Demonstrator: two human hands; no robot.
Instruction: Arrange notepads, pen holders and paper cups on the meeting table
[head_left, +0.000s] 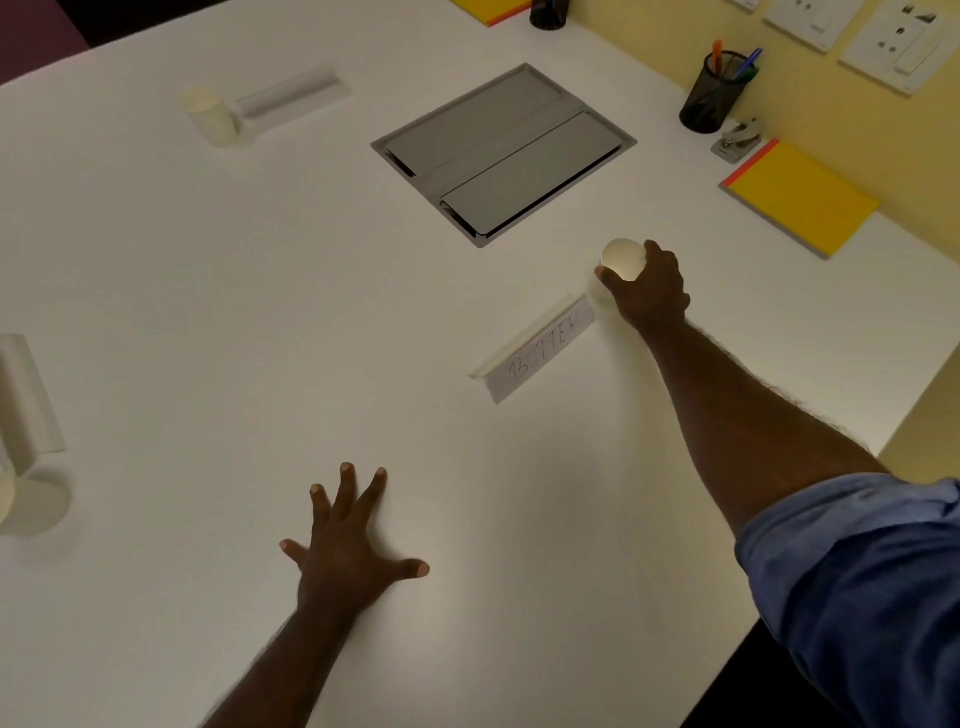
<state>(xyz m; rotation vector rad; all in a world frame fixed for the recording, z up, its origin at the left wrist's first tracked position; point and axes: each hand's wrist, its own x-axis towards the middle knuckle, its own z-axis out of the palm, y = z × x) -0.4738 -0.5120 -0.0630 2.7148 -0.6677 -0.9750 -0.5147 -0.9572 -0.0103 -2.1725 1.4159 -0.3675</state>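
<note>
At far left we see a paper cup (31, 501) by a folded card. Our left hand (345, 551) lies flat on the white table (208, 312), fingers spread wide. Our right hand (647, 288) grips another cup (622, 258) beside the name card (537, 349) (handwriting unclear). A yellow notepad (802, 200) and mesh pen holder (714, 93) sit far right.

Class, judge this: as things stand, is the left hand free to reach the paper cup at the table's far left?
Probably yes: the left hand lies flat, holding nothing, with bare table between it and that paper cup.
</note>
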